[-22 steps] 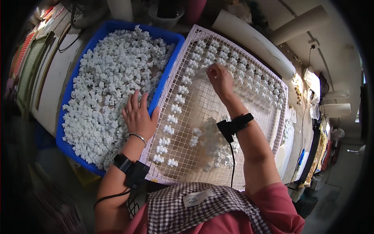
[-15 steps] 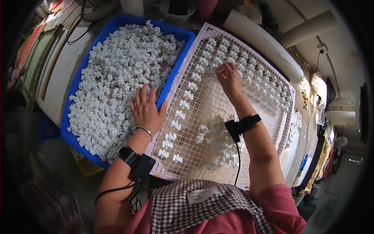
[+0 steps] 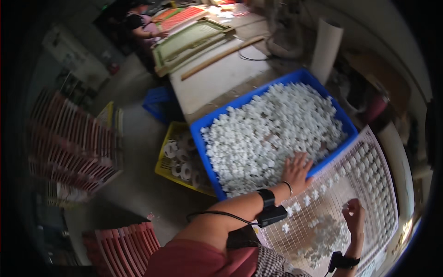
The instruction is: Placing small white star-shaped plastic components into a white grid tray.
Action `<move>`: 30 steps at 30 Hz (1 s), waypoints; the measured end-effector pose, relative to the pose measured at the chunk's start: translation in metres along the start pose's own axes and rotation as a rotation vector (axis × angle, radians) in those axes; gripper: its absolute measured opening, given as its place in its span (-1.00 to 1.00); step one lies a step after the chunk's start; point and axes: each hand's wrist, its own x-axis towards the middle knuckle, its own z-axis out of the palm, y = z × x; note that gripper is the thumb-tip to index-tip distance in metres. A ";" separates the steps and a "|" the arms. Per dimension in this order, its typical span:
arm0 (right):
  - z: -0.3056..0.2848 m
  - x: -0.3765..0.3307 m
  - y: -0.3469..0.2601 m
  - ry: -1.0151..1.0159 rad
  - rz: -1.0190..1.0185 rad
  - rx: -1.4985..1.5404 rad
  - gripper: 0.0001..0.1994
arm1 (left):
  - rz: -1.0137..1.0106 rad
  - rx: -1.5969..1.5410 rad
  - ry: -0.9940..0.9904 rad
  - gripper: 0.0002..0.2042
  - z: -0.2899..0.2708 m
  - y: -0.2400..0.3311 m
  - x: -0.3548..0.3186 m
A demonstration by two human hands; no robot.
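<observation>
My left hand lies with fingers spread on small white knobbly pieces. These fill a blue tub, and the hand is by the rim nearest the rack. Over the pale mesh rack, my right hand is curled with thumb and fingertips together. Whatever it may pinch is too blurred to make out. Rows of the same pieces stand on the rack's far right part, and a shorter line runs beside the tub. Under my right hand sits a loose heap of pieces.
Beside the tub stands a yellow crate holding white rings. Red-slatted stacks stand on the floor at left. A green frame rests on the far table, where another person works. A white roll stands behind the tub.
My view has swung to the left, bringing the floor, the crate and the other person into sight. My left hand stays spread on the pieces; my right hand stays curled over the rack.
</observation>
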 end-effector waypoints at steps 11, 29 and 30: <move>0.019 -0.003 0.077 0.279 -0.081 0.053 -0.84 | -0.036 0.006 0.048 -0.45 0.010 0.003 0.000; 0.004 0.075 0.043 0.358 -0.063 -0.183 -0.88 | 0.062 0.211 0.126 -0.51 0.000 -0.010 -0.001; 0.005 0.073 0.041 0.351 -0.036 -0.152 -0.88 | 0.058 0.210 0.102 -0.51 0.001 -0.010 -0.001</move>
